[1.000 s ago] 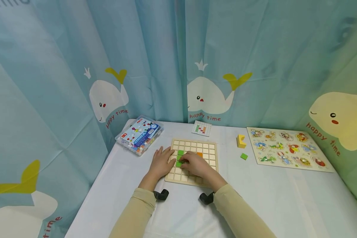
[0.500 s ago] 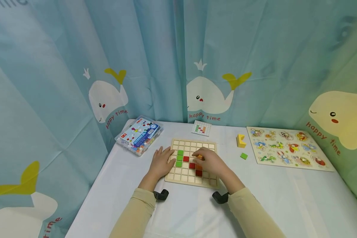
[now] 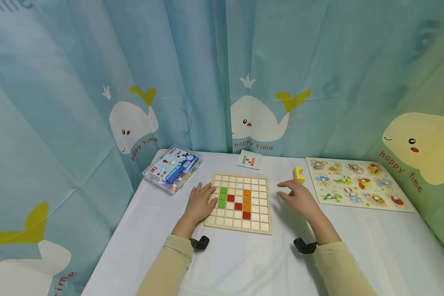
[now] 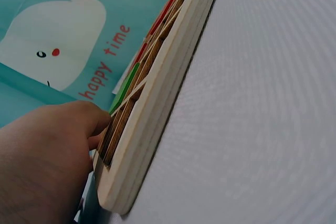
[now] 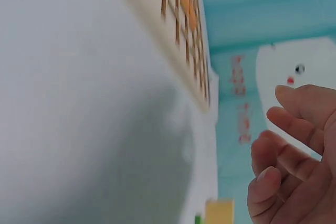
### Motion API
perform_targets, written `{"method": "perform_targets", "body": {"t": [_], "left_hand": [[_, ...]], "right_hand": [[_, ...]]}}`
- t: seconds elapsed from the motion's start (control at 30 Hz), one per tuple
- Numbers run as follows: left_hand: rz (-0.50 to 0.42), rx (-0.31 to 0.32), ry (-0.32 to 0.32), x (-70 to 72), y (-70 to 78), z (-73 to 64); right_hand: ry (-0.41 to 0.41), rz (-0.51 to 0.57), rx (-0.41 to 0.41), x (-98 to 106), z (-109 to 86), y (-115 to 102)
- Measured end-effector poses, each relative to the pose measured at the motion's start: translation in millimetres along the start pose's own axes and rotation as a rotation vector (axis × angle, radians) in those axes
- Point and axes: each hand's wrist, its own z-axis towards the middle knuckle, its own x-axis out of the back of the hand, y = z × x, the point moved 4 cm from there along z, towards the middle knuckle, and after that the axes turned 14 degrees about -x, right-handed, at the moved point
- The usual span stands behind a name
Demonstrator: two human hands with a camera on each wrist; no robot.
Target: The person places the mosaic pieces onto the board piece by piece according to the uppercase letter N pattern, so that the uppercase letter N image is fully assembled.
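A wooden grid board lies on the table. Set in it are a column of green tiles, a diagonal of red tiles and a column of orange tiles. My left hand rests along the board's left edge, fingers extended; in the left wrist view its thumb touches the board near a corner. Right of the board, my right hand is above the table, fingers loosely bent and holding nothing. A loose green tile, hidden from the head view by this hand, shows near the yellow block.
Behind the board lies a pattern card with coloured squares. A clear plastic box of small parts sits at the back left. An insect puzzle board lies at the right. Whale-print curtains enclose the table.
My right hand has left the green tiles, passed over the orange ones and moved right, off the board toward the loose green tile. The red and orange tiles are now uncovered. My left hand stays put.
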Motion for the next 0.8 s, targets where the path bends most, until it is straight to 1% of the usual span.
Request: {"method": "perform_targets", "body": {"t": [0.2,0.33,0.43,0.6,0.8], "left_hand": [[-0.009,-0.007,0.013,-0.2,-0.4,-0.3],[-0.008,-0.004,0.012,-0.6,-1.0,-0.7],[-0.009,-0.001,0.011,-0.7,-1.3,-0.8],[-0.008,-0.006,0.020,0.4,-1.1,-1.1],[-0.010,0.000,0.002,-0.1,-1.5,-0.8]], "right_hand": [[0.028,-0.029,-0.088,13.1,0.4,37.1],[0.031,-0.049,-0.128,14.3,3.6,59.7],[0.026,-0.059,-0.134,13.3,6.8,73.0],[0.007,-0.065,-0.148,11.9,10.2,83.6],[-0.008,-0.069,-0.181,11.2,10.0,82.3]]}}
